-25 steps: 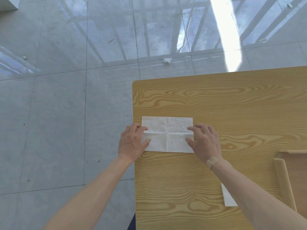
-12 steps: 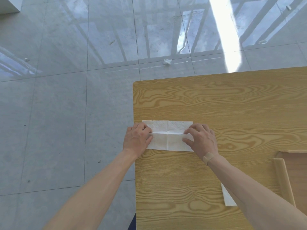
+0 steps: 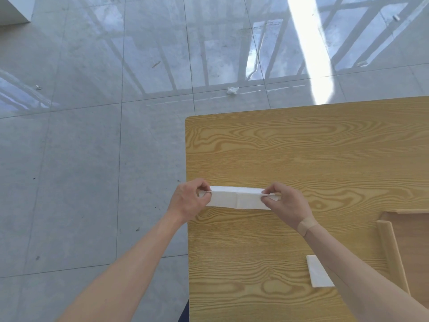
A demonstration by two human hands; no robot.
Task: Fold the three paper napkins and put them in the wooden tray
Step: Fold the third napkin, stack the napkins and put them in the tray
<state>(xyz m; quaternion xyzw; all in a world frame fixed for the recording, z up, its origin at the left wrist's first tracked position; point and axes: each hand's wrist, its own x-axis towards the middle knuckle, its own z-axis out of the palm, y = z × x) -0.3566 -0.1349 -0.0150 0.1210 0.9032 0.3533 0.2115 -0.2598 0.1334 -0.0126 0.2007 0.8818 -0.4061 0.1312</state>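
Observation:
A white paper napkin (image 3: 236, 198) lies near the left edge of the wooden table (image 3: 301, 147), doubled over into a narrow strip. My left hand (image 3: 189, 202) pinches its left end and my right hand (image 3: 286, 203) pinches its right end. A second white napkin (image 3: 316, 273) lies nearer to me, partly hidden under my right forearm. The wooden tray (image 3: 392, 252) shows at the right edge of the view; only its left rail and part of its floor are visible.
The table's left edge runs just beside my left hand, with grey tiled floor beyond it. A crumpled white scrap (image 3: 232, 90) lies on the floor past the table's far edge.
The near half of the napkin has been lifted and folded over the far half, turning the wide rectangle into a narrow strip. Both hands moved from flat on the paper to pinching its ends.

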